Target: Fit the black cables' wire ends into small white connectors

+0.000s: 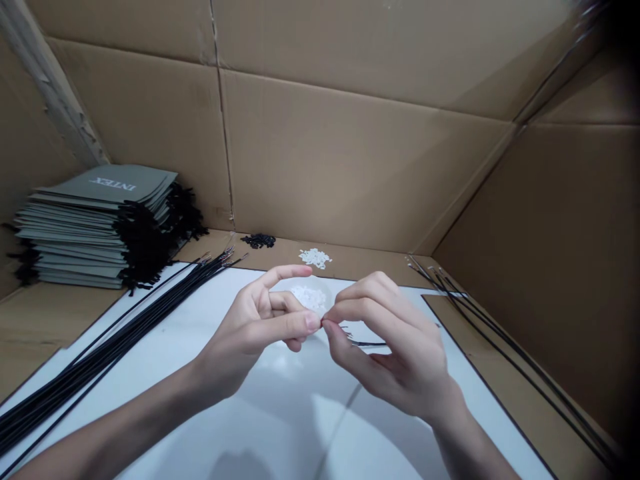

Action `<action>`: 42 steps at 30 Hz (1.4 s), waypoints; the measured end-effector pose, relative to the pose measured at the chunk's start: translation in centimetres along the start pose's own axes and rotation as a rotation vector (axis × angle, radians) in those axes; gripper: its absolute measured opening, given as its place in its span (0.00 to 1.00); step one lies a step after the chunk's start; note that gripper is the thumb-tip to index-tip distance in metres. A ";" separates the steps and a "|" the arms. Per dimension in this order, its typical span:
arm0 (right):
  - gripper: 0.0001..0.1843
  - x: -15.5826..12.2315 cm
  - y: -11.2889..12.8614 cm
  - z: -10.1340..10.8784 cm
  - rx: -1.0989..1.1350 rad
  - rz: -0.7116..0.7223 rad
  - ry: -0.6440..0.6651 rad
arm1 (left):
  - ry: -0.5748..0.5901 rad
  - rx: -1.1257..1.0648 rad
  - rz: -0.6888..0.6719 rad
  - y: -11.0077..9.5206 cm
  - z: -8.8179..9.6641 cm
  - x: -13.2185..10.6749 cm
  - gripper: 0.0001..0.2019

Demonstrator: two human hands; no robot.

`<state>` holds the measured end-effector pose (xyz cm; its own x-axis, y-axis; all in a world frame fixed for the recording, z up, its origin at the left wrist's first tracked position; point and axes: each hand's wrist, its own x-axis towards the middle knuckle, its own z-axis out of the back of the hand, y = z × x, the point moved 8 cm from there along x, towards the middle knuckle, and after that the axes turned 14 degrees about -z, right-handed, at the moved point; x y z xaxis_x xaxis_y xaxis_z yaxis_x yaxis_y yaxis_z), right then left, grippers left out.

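My left hand and my right hand meet above the middle of the white table. Thumb and fingertips of the left hand are pinched together, its index finger stretched out above. The right hand pinches at the same spot, where a speck of red shows, seemingly a thin wire. What the left fingertips hold is too small to make out. Just below the right fingers a black cable shows, with several fine wires fanned at its end; the right hand hides the rest. Behind the fingers lies a heap of small white pieces.
A bundle of black cables lies along the left. Stacked grey covers marked INTEX, with black straps, stand behind it. Small black pieces and white pieces lie at the back. More cables lie right. Cardboard walls surround the table.
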<state>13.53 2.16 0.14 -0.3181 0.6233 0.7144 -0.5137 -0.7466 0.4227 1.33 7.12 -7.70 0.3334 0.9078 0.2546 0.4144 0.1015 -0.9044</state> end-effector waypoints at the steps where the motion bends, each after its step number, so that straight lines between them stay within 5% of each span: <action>1: 0.09 0.0 0.0 -0.1 -0.004 0.002 0.019 | 0.004 -0.008 0.008 0.0 0.0 0.0 0.26; 14: 0.10 -0.2 0.8 -0.1 -0.048 0.069 -0.057 | 0.087 0.028 -0.037 -1.5 -0.3 -0.2 0.18; 20: 0.09 -0.1 -0.5 -0.4 0.138 -0.083 -0.010 | 0.113 0.402 -0.311 -4.4 0.0 0.2 0.08; 24: 0.09 -0.4 -1.1 -0.8 0.167 -0.131 -0.027 | 0.030 0.416 -0.373 -4.4 0.2 0.3 0.09; 29: 0.09 -0.4 -0.5 -0.8 0.135 -0.098 -0.063 | 0.035 0.443 -0.417 -4.3 -0.1 0.3 0.07; 35: 0.08 -0.4 -0.7 -0.6 0.134 -0.109 -0.088 | 0.067 0.769 -0.711 -6.2 -0.9 -0.7 0.09; 42: 0.09 -0.4 -0.3 -0.7 -0.037 -0.028 -0.138 | 0.113 0.962 -0.855 -6.6 -1.7 -1.2 0.11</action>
<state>13.23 2.28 -0.67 -0.1918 0.6038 0.7737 -0.5503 -0.7189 0.4247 -0.37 4.72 -1.47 0.3550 0.3755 0.8562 -0.2268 0.9230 -0.3108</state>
